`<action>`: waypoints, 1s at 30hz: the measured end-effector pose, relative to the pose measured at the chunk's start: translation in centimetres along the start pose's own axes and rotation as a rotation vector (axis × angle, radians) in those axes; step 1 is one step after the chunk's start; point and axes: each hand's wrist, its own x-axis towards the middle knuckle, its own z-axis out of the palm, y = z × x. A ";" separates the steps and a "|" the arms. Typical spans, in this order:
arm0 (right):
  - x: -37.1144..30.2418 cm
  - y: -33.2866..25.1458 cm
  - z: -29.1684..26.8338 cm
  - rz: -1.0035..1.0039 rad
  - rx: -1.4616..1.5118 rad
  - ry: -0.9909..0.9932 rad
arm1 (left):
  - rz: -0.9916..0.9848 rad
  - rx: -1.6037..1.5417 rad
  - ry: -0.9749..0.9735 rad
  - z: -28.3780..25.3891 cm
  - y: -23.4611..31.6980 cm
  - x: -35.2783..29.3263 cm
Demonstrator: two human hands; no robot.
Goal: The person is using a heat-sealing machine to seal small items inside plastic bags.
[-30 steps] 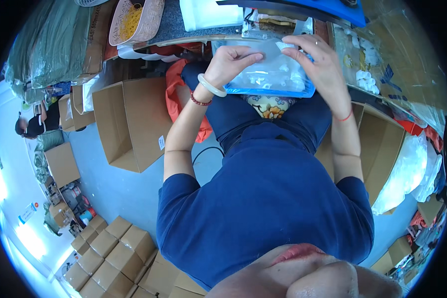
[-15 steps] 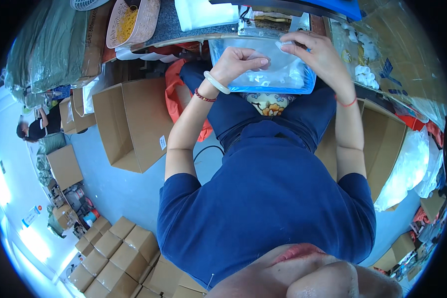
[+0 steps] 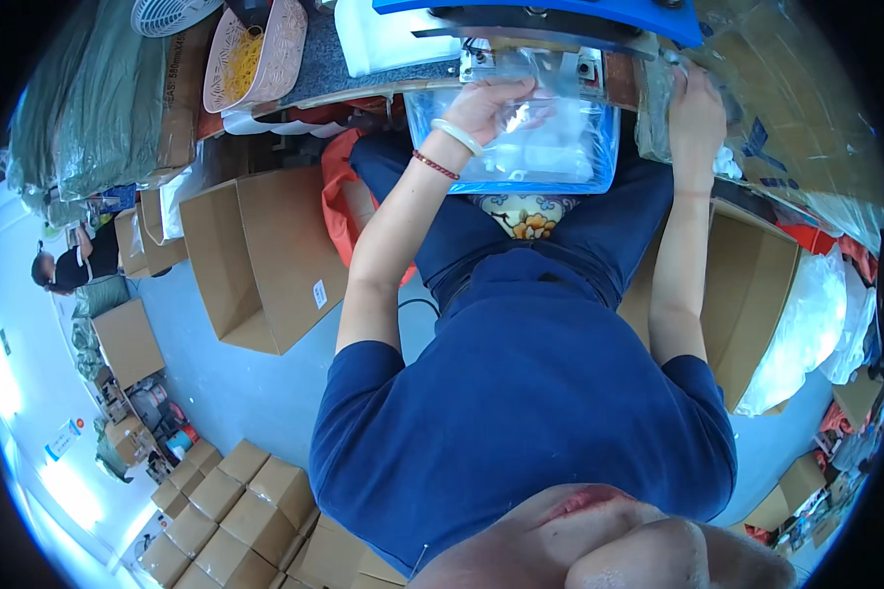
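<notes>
My left hand [image 3: 496, 106] is closed, its thumb and fingers pinching a clear plastic bag [image 3: 558, 79]. The bag hangs over the near side of the bench, in front of a metal-fronted device [image 3: 476, 61]. Below it, a blue-rimmed tray [image 3: 535, 187] rests by my lap with clear plastic bags and small whitish pieces inside. My right hand [image 3: 695, 118] is stretched to the bench's right side, among small white pieces [image 3: 725, 162] and clear plastic. Its fingertips are blurred and partly hidden, so whether they grip anything does not show.
A pink basket [image 3: 273, 69] of yellow rubber bands and a white sheet [image 3: 373, 44] lie on the bench at left. Above the device is a blue machine part [image 3: 540, 10]. Open cardboard boxes [image 3: 285, 236] stand on both sides of me. Another person [image 3: 69, 263] is far left.
My right hand has left the bag and moved right to the small white pieces. My left hand has risen slightly, up and to the right, still holding the bag.
</notes>
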 end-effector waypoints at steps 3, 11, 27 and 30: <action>0.4 1.5 3.8 -0.028 -0.065 -0.076 | -0.007 0.219 0.134 -0.6 0.8 -1.0; -0.9 2.8 4.5 -0.211 0.103 0.074 | 0.919 1.978 0.534 -10.1 6.0 -1.9; -4.7 -10.3 -5.0 -0.127 1.137 -0.362 | 1.297 1.983 0.741 -6.9 4.0 -5.3; -4.4 -10.1 -5.0 -0.220 1.022 -0.427 | 1.365 2.075 0.582 -9.7 3.4 -3.9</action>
